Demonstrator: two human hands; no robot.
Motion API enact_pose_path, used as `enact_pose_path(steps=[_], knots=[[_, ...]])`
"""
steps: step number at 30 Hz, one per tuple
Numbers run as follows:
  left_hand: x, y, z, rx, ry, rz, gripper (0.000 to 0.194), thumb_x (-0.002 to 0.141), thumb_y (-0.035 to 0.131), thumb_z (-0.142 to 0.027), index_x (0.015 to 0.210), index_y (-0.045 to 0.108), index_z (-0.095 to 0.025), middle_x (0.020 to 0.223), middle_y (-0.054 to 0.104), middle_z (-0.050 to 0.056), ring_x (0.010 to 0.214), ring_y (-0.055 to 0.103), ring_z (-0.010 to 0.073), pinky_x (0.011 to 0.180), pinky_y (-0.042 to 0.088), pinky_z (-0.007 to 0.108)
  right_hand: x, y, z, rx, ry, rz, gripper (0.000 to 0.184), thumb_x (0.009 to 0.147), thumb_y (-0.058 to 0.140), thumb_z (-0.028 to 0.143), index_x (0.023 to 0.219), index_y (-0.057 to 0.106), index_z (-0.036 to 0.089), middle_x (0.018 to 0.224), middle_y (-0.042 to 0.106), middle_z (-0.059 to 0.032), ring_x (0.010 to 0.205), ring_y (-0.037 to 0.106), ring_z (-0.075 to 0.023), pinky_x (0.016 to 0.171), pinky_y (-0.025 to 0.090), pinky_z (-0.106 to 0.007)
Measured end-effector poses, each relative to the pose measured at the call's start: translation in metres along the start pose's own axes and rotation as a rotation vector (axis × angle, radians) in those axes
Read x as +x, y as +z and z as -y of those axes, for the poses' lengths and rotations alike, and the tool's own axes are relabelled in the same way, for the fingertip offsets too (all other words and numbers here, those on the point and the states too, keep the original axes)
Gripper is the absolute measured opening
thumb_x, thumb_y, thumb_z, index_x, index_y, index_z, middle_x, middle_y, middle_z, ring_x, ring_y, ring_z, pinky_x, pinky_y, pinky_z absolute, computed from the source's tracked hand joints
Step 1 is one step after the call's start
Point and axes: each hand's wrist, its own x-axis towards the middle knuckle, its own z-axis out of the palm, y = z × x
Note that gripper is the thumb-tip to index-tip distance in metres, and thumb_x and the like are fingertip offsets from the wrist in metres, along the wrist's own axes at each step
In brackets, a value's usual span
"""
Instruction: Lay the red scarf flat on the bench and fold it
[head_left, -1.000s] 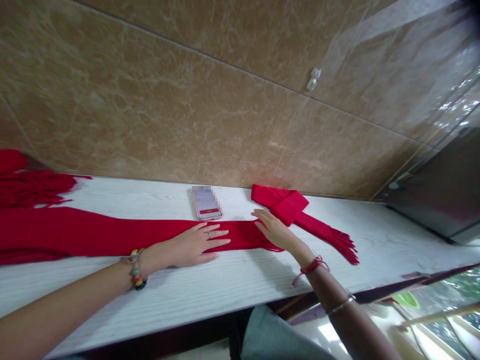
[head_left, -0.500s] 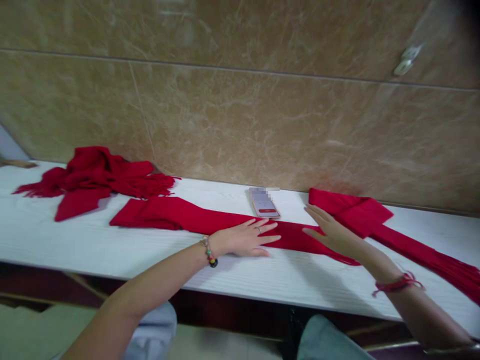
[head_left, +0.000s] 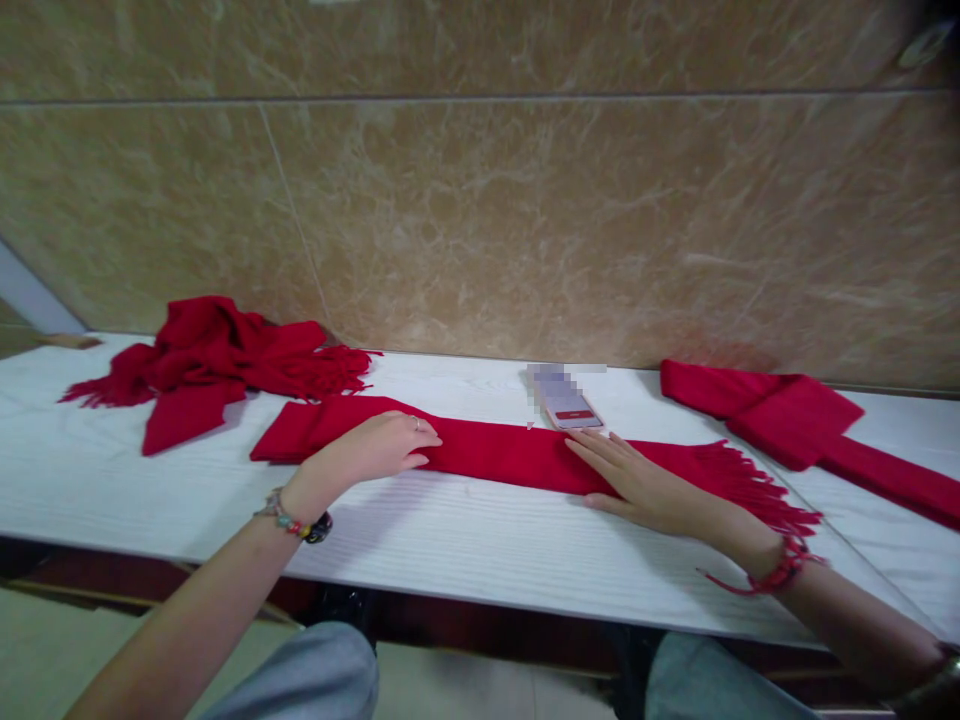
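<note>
A long red fringed scarf (head_left: 502, 455) lies lengthwise across the white tabletop, folded into a narrow strip. Its left end is doubled over, and tassels fan out at the right. My left hand (head_left: 375, 447) rests on the left half of the strip, open, with its fingers loosely bent over the cloth. Flat on the right half is my right hand (head_left: 637, 485), open, its fingers stretched toward the phone (head_left: 576, 408). That phone touches or nearly touches the scarf's far edge; I cannot tell which.
A crumpled red scarf (head_left: 214, 350) with fringes sits at the back left. Another folded red scarf (head_left: 787, 425) extends off the right side. Behind the white table (head_left: 480, 560) rises a brown marbled wall (head_left: 480, 220). A seam crosses the tabletop at the right.
My left hand has slid left along the scarf, its fingers drawing closer together. My right hand has come down flat on the strip, and the right-end fringe now shows spread out.
</note>
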Motion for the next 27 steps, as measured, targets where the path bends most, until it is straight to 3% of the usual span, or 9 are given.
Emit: enact_pose_path(steps=[4,8,14,17,23,27], knots=[[0.004,-0.005,-0.007,0.010,0.030,-0.042,0.023,0.083,0.051,-0.014,0.103,0.062,-0.020,0.108,0.063,0.004,0.097,0.058,0.0157,0.084,0.041,0.025,0.017,-0.013,0.021,-0.012,-0.098,-0.116,0.043,0.088,0.044,0.029,0.128,0.046,0.013,0.134,0.044,-0.0153,0.125,0.037,-0.0257,0.101,0.036,-0.046],[-0.003,-0.010,-0.009,0.042,0.015,-0.037,0.027,0.078,0.050,-0.008,0.101,0.060,-0.019,0.104,0.062,0.005,0.097,0.056,0.0179,0.083,0.041,0.027,0.053,-0.024,0.055,-0.002,-0.202,-0.189,0.029,0.087,0.045,0.020,0.112,0.059,0.013,0.115,0.060,-0.0124,0.107,0.056,-0.0218,0.092,0.046,-0.037],[-0.016,-0.007,0.001,0.040,-0.026,-0.121,0.029,0.071,0.050,-0.005,0.096,0.057,-0.017,0.099,0.056,0.007,0.090,0.054,0.0199,0.077,0.043,0.030,0.104,-0.021,0.097,0.006,-0.160,-0.118,0.017,0.083,0.055,0.019,0.094,0.065,0.011,0.097,0.067,-0.0115,0.087,0.063,-0.0213,0.075,0.053,-0.032],[-0.020,-0.008,0.008,-0.009,-0.035,-0.119,0.021,0.074,0.051,-0.009,0.092,0.057,-0.017,0.096,0.056,0.006,0.088,0.054,0.0188,0.076,0.043,0.029,0.112,-0.009,0.103,-0.024,-0.174,-0.089,0.012,0.082,0.056,0.018,0.086,0.066,0.013,0.089,0.067,-0.0098,0.082,0.063,-0.0208,0.070,0.052,-0.032],[-0.021,-0.008,0.019,-0.147,-0.018,-0.112,0.010,0.080,0.055,-0.019,0.088,0.061,-0.017,0.092,0.059,0.004,0.088,0.054,0.0173,0.080,0.042,0.028,0.110,0.011,0.095,0.027,-0.211,-0.287,0.019,0.086,0.048,0.017,0.084,0.066,0.014,0.087,0.067,-0.0092,0.078,0.062,-0.0176,0.069,0.052,-0.029],[-0.019,-0.008,0.023,-0.199,0.020,-0.109,0.012,0.082,0.052,-0.016,0.084,0.063,-0.018,0.088,0.061,0.002,0.087,0.055,0.0159,0.082,0.040,0.027,0.110,0.011,0.091,0.056,-0.231,-0.313,0.021,0.088,0.046,0.017,0.085,0.066,0.014,0.087,0.068,-0.0086,0.078,0.063,-0.0173,0.069,0.053,-0.029]])
